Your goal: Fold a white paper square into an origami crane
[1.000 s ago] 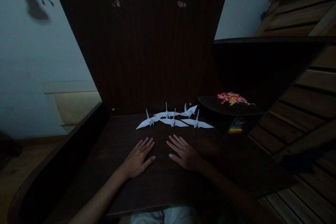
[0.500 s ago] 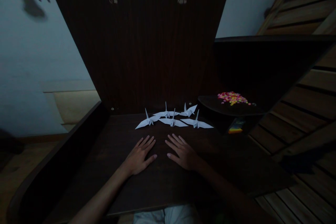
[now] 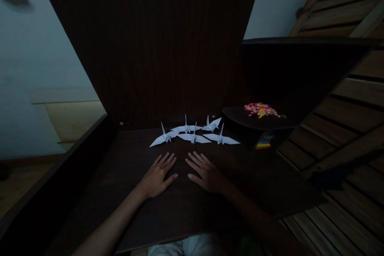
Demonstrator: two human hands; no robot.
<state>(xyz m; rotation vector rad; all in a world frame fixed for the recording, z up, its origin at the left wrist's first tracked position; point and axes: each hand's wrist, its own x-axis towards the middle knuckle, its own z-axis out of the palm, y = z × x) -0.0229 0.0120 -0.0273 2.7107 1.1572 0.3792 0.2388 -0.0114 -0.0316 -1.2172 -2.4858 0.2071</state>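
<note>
My left hand (image 3: 157,176) lies palm down on the dark wooden desk (image 3: 180,216), fingers spread and holding nothing. To its right, my right hand (image 3: 207,174) rests flat in the same way, also without anything in it. Just beyond my fingertips stand several white origami cranes in two rows, wings outstretched. The front row has a left crane (image 3: 165,137), a middle crane (image 3: 194,138) and a right crane (image 3: 221,139). Behind them are another crane (image 3: 186,128) and one at the back right (image 3: 211,124). Neither hand touches the cranes.
A low corner shelf (image 3: 237,118) at the right holds a heap of small colourful pieces (image 3: 261,109). Under it is a small item with a yellow-orange edge (image 3: 263,145). A tall dark panel (image 3: 150,48) closes the back, and a raised side board (image 3: 60,180) borders the left.
The whole view has shifted slightly, so the scene appears a little further left and up. Both hands stay flat on the desk, and the cranes keep their places.
</note>
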